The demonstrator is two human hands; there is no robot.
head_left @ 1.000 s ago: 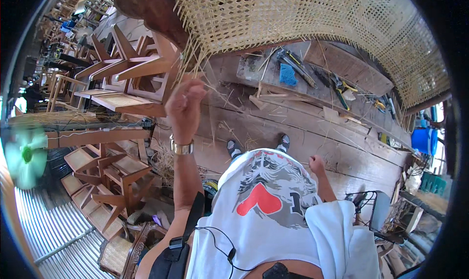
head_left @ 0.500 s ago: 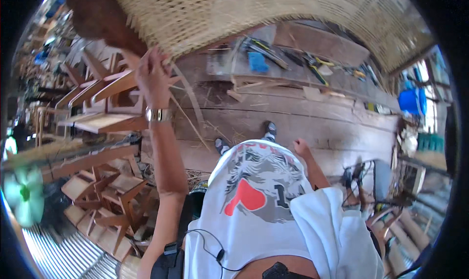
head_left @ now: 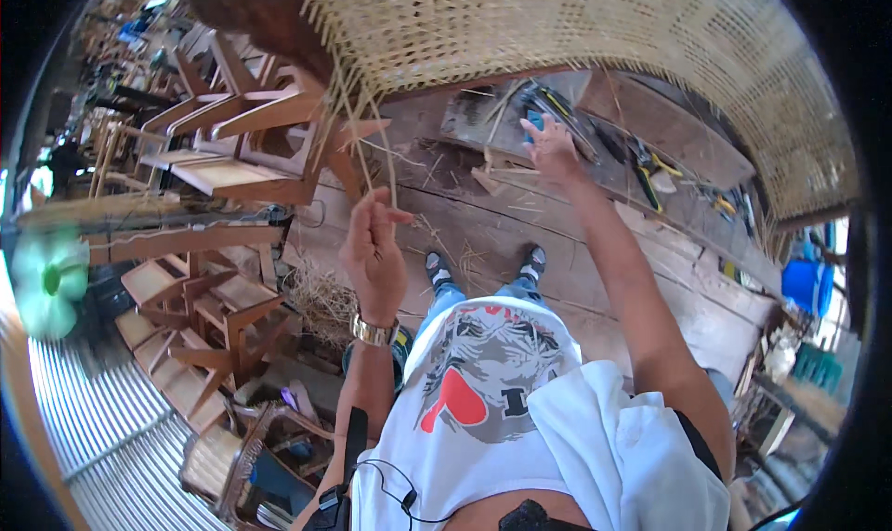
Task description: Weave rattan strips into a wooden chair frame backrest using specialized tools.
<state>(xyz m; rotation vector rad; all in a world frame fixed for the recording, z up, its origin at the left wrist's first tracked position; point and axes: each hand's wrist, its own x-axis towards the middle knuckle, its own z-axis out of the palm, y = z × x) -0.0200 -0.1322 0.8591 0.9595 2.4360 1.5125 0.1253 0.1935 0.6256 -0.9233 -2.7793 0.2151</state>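
A pale woven cane panel (head_left: 576,29) arches across the top of the view, its loose strands (head_left: 348,104) dangling from the left edge. Below that edge, my left hand (head_left: 374,252) is closed, with thumb and fingers pinching the lower end of a long cane strand (head_left: 388,155). My right hand (head_left: 555,150) stretches forward to the wooden bench with its fingers apart. It is over a small blue thing (head_left: 533,122), partly covered by the fingers; whether they touch it is unclear. Pliers with yellow-and-black handles (head_left: 645,173) lie farther right.
Other hand tools (head_left: 725,201) are spread along the bench (head_left: 609,150). Wooden chair frames (head_left: 242,141) are stacked at left, above a green fan (head_left: 51,278). Cane scraps (head_left: 325,299) are heaped on the plank floor. A blue container (head_left: 806,285) stands at far right.
My left hand has come down from the panel's edge, drawing a strand toward me. My right hand has moved from beside my body out over the bench tools. The view has shifted.
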